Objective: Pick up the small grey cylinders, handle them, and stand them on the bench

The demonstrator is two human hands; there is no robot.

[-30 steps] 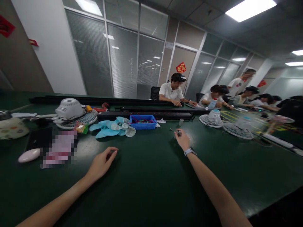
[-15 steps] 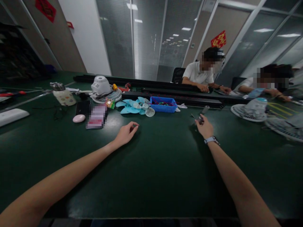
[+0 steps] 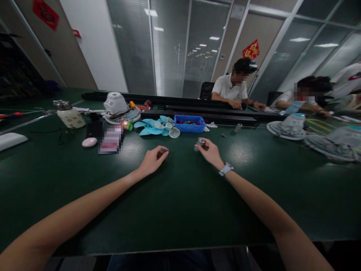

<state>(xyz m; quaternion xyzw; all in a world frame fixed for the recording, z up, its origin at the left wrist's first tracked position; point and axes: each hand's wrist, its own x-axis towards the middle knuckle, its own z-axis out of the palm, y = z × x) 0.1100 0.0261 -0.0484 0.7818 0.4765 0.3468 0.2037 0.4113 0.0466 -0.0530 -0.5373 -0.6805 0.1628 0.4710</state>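
Note:
My right hand (image 3: 209, 152) is closed on a small grey metal cylinder (image 3: 200, 143), gripped between thumb and fingers above the green table (image 3: 180, 203). To its left my left hand (image 3: 153, 160) rests at the table, fingers curled but apart, with nothing in it. Beyond the hands are light-blue fan blades (image 3: 152, 126) and a blue bin (image 3: 190, 128) with wires and small parts. Another small metal cylinder (image 3: 238, 128) stands farther right, beside a tiny pin-like piece (image 3: 223, 135).
At the left are a bottle (image 3: 71, 117), a pink oval object (image 3: 89, 142), a phone (image 3: 111, 139) and a white fan head (image 3: 115, 103). More fan parts (image 3: 290, 126) lie at the right. Black rails (image 3: 158, 101) cross behind; two people sit beyond them.
My right hand has moved left, toward my left hand, carrying the metal cylinder away from the one still standing on the table. The view has shifted slightly; my left hand has hardly moved.

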